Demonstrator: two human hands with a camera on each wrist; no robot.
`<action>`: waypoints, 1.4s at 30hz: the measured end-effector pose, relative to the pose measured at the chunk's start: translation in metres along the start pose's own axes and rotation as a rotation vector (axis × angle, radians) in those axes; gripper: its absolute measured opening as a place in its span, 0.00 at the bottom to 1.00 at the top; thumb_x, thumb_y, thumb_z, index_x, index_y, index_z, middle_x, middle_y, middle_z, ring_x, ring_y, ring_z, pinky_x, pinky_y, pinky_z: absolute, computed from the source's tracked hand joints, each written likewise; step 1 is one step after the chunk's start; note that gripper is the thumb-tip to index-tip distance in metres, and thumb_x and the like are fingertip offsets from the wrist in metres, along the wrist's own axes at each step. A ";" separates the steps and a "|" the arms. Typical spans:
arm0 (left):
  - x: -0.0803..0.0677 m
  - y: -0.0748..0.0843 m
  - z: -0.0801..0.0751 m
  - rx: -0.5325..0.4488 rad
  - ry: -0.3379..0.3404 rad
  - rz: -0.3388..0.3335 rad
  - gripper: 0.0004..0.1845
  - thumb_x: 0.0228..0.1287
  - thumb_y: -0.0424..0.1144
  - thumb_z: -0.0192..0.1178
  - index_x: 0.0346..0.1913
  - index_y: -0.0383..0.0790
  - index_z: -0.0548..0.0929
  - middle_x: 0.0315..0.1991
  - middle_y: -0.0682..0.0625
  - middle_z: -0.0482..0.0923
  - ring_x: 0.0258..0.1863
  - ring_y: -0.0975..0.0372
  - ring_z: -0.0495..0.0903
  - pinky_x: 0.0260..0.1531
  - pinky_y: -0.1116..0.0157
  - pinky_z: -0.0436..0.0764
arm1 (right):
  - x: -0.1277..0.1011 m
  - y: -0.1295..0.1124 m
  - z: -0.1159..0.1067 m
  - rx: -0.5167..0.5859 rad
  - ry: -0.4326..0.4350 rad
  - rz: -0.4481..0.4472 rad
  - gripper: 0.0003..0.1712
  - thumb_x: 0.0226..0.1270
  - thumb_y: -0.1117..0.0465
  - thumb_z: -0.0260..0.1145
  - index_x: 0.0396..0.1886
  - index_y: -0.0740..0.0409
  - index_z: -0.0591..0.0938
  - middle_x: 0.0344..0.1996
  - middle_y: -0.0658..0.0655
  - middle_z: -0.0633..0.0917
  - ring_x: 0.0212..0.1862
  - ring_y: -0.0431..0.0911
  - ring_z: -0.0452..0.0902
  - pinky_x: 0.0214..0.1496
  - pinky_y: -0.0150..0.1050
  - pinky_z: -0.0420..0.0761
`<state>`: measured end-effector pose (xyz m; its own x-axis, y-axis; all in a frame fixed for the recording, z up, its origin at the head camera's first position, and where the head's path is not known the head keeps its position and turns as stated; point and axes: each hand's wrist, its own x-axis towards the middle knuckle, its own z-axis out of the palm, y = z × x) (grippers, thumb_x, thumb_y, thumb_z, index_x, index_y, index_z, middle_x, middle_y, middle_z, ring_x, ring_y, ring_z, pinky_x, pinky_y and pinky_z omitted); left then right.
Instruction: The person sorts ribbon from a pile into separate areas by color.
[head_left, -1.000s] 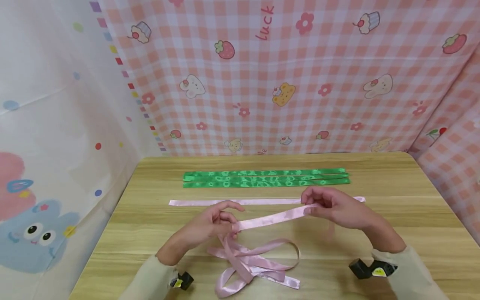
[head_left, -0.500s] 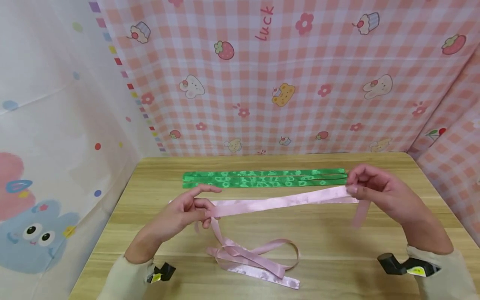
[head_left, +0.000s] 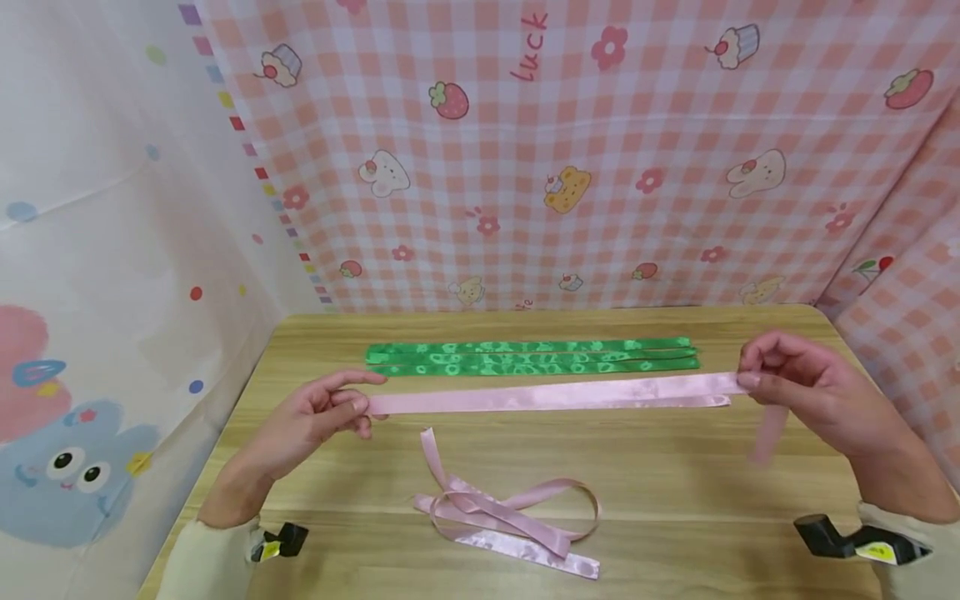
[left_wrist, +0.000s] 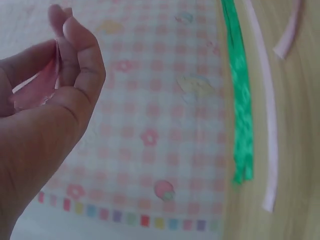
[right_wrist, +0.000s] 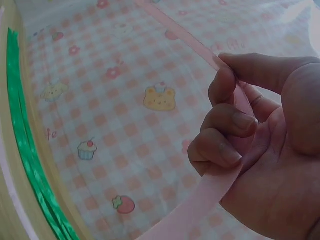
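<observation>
The table (head_left: 750, 533) is bearing green ribbons (head_left: 532, 357) at the back and a pink tangle (head_left: 510, 517) in front. Between them, a pink ribbon (head_left: 547, 395) is stretching level, the left hand (head_left: 315, 417) pinching one end, the right hand (head_left: 795, 387) gripping the other.

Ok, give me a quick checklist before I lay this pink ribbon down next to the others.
1. Left hand pinches one end of the pink ribbon: ok.
2. Right hand has a grip on the other end: ok; a short tail hangs below it.
3. Ribbon pulled straight between the hands, no twist showing: ok.
4. Held ribbon parallel to the green ribbons: ok.
5. Flat pink strip already on the table: ok.
6. Loose pink ribbon pile apart from the stretched ribbon: ok.
</observation>
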<state>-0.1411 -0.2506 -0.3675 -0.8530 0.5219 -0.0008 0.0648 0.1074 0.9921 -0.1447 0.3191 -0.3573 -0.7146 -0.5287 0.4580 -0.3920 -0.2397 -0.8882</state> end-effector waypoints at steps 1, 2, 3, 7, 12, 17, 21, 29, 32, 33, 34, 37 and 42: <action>-0.001 -0.002 -0.003 -0.001 0.018 -0.020 0.18 0.76 0.33 0.52 0.65 0.34 0.72 0.38 0.48 0.87 0.35 0.61 0.85 0.45 0.63 0.84 | -0.001 0.001 -0.002 0.001 -0.008 0.005 0.22 0.63 0.92 0.39 0.47 0.75 0.71 0.34 0.58 0.80 0.25 0.46 0.79 0.34 0.38 0.70; -0.001 -0.004 -0.005 -0.001 0.038 -0.039 0.18 0.75 0.34 0.53 0.64 0.33 0.73 0.37 0.48 0.88 0.36 0.61 0.85 0.46 0.63 0.84 | -0.001 0.003 -0.003 0.001 -0.015 0.010 0.22 0.63 0.92 0.39 0.47 0.75 0.71 0.34 0.57 0.79 0.22 0.47 0.79 0.34 0.38 0.69; -0.002 -0.006 -0.007 -0.001 0.059 -0.057 0.18 0.75 0.34 0.55 0.63 0.32 0.73 0.37 0.48 0.88 0.37 0.60 0.86 0.47 0.63 0.84 | -0.002 0.005 -0.005 0.002 -0.023 0.017 0.21 0.63 0.92 0.38 0.48 0.75 0.70 0.33 0.57 0.79 0.21 0.47 0.80 0.34 0.39 0.69; -0.003 -0.013 -0.014 -0.035 0.146 -0.094 0.17 0.71 0.33 0.59 0.60 0.35 0.77 0.38 0.49 0.88 0.39 0.60 0.87 0.47 0.64 0.84 | -0.005 0.010 -0.011 -0.063 -0.020 0.091 0.22 0.64 0.90 0.42 0.49 0.70 0.72 0.33 0.54 0.80 0.20 0.47 0.81 0.34 0.37 0.72; -0.005 -0.027 -0.031 -0.219 0.136 -0.015 0.18 0.70 0.24 0.55 0.54 0.47 0.82 0.38 0.50 0.89 0.38 0.62 0.88 0.44 0.65 0.85 | -0.010 0.017 -0.018 -0.080 -0.021 0.201 0.20 0.67 0.87 0.45 0.49 0.66 0.72 0.33 0.53 0.82 0.27 0.45 0.81 0.30 0.38 0.79; -0.009 -0.043 -0.046 -0.336 0.141 0.006 0.19 0.73 0.23 0.49 0.54 0.46 0.84 0.38 0.48 0.88 0.40 0.62 0.88 0.45 0.66 0.84 | -0.019 0.025 -0.026 -0.197 0.021 0.301 0.17 0.70 0.82 0.50 0.47 0.61 0.74 0.30 0.51 0.82 0.26 0.47 0.68 0.21 0.45 0.64; -0.011 -0.049 -0.051 -0.339 0.237 -0.057 0.17 0.71 0.23 0.53 0.50 0.47 0.85 0.37 0.48 0.88 0.37 0.62 0.88 0.42 0.67 0.85 | -0.026 0.032 -0.033 -0.267 0.041 0.356 0.15 0.70 0.80 0.53 0.46 0.59 0.75 0.29 0.48 0.82 0.26 0.48 0.66 0.25 0.45 0.61; -0.011 -0.065 -0.062 -0.332 0.324 -0.159 0.12 0.70 0.25 0.57 0.46 0.46 0.84 0.36 0.49 0.88 0.37 0.62 0.88 0.42 0.67 0.85 | -0.038 0.048 -0.048 -0.285 0.113 0.456 0.10 0.72 0.76 0.56 0.43 0.58 0.76 0.29 0.49 0.83 0.27 0.46 0.70 0.29 0.40 0.68; -0.012 -0.075 -0.066 -0.304 0.352 -0.204 0.10 0.70 0.27 0.58 0.48 0.42 0.82 0.36 0.50 0.88 0.38 0.62 0.88 0.43 0.67 0.85 | -0.044 0.056 -0.054 -0.259 0.141 0.488 0.08 0.72 0.75 0.56 0.43 0.60 0.76 0.30 0.50 0.85 0.28 0.44 0.73 0.29 0.40 0.72; -0.011 -0.077 -0.067 -0.287 0.370 -0.224 0.10 0.69 0.27 0.59 0.49 0.40 0.82 0.36 0.51 0.88 0.38 0.63 0.87 0.43 0.67 0.85 | -0.046 0.059 -0.055 -0.256 0.154 0.504 0.08 0.72 0.74 0.56 0.43 0.60 0.76 0.31 0.50 0.85 0.28 0.44 0.74 0.29 0.39 0.74; -0.011 -0.080 -0.067 -0.270 0.391 -0.244 0.10 0.69 0.28 0.60 0.50 0.38 0.81 0.36 0.51 0.88 0.38 0.63 0.87 0.43 0.67 0.85 | -0.047 0.062 -0.056 -0.261 0.170 0.523 0.06 0.72 0.74 0.57 0.43 0.60 0.76 0.31 0.50 0.85 0.29 0.43 0.74 0.29 0.39 0.75; -0.008 -0.087 -0.067 -0.220 0.443 -0.288 0.13 0.68 0.29 0.61 0.53 0.33 0.78 0.35 0.53 0.88 0.37 0.64 0.87 0.43 0.68 0.85 | -0.052 0.071 -0.057 -0.310 0.220 0.587 0.04 0.72 0.71 0.60 0.42 0.61 0.75 0.29 0.48 0.84 0.29 0.42 0.75 0.30 0.37 0.78; -0.004 -0.093 -0.065 -0.188 0.469 -0.312 0.16 0.70 0.28 0.59 0.57 0.29 0.72 0.34 0.54 0.86 0.35 0.66 0.86 0.41 0.69 0.85 | -0.060 0.087 -0.055 -0.340 0.273 0.659 0.05 0.71 0.69 0.63 0.40 0.59 0.74 0.27 0.45 0.83 0.26 0.39 0.75 0.28 0.34 0.79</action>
<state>-0.1773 -0.3182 -0.4511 -0.9575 0.0552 -0.2829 -0.2821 0.0217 0.9591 -0.1681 0.3745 -0.4603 -0.9610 -0.2456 -0.1274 0.0380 0.3390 -0.9400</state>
